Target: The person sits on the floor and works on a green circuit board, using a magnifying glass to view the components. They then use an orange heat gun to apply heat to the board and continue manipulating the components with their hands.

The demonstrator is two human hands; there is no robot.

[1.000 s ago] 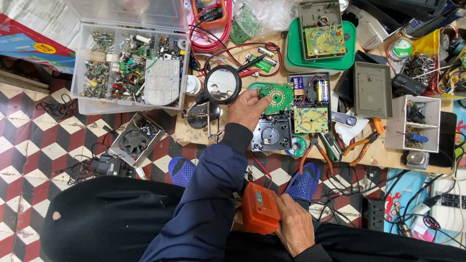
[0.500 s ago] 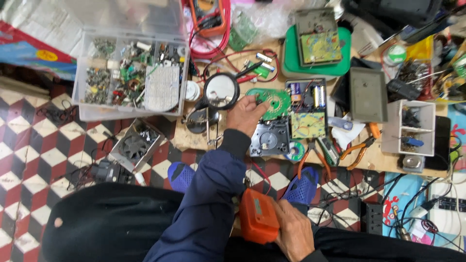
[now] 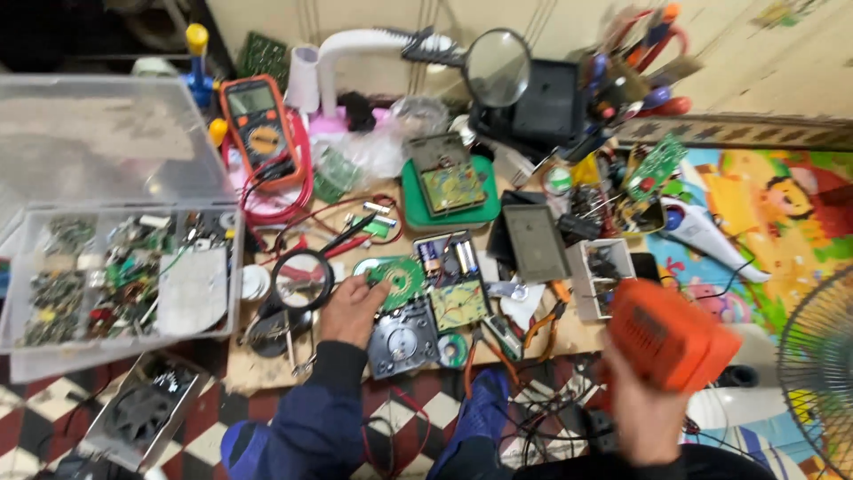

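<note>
**Orange casing in hand, green disc board at the fingers**

Orange box-shaped casing (image 3: 671, 336): raised off the board, right of the green round circuit board (image 3: 399, 280); right hand (image 3: 641, 411) fingers clamped on its underside. Left hand (image 3: 351, 309): just left of that green board, fingers loosely spread, tips touching its edge. Magnifier (image 3: 302, 279): left of the green board, beside the hand. Black dial housing (image 3: 404, 338): just below it. Clear parts box (image 3: 115, 280): far left. Multimeter (image 3: 260, 132): above left.
</note>
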